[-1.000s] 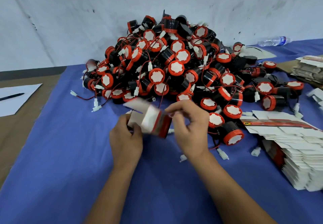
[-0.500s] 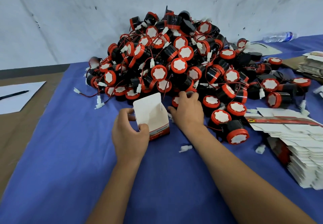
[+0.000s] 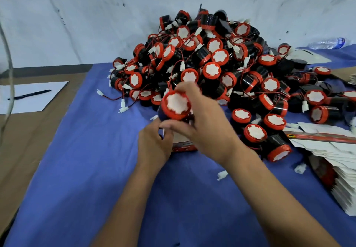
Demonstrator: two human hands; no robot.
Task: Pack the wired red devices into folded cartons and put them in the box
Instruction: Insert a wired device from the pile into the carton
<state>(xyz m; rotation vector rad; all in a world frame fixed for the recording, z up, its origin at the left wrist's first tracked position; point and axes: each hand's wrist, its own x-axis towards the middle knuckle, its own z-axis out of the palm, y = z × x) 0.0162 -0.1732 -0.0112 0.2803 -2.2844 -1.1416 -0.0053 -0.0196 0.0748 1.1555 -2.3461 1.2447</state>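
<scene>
A big pile of red-and-black wired devices (image 3: pixel 217 58) lies on the blue cloth (image 3: pixel 100 169) against the wall. My right hand (image 3: pixel 206 123) grips one device (image 3: pixel 176 105) by its black body, its red rim and white face turned toward me, just above a small folded carton (image 3: pixel 183 143). My left hand (image 3: pixel 154 146) holds that carton upright on the cloth; only its white front and red lower band show between my hands. A stack of flat cartons (image 3: pixel 335 162) lies at the right.
White paper (image 3: pixel 28 97) with a black pen (image 3: pixel 30 94) sits on the brown surface at left. A plastic water bottle (image 3: pixel 327 42) lies at the far right by the wall. Loose white connectors (image 3: pixel 222 175) dot the cloth.
My right hand reached into the pile, took one device and brought it back over the carton. My left hand kept the opened carton standing on the cloth.
</scene>
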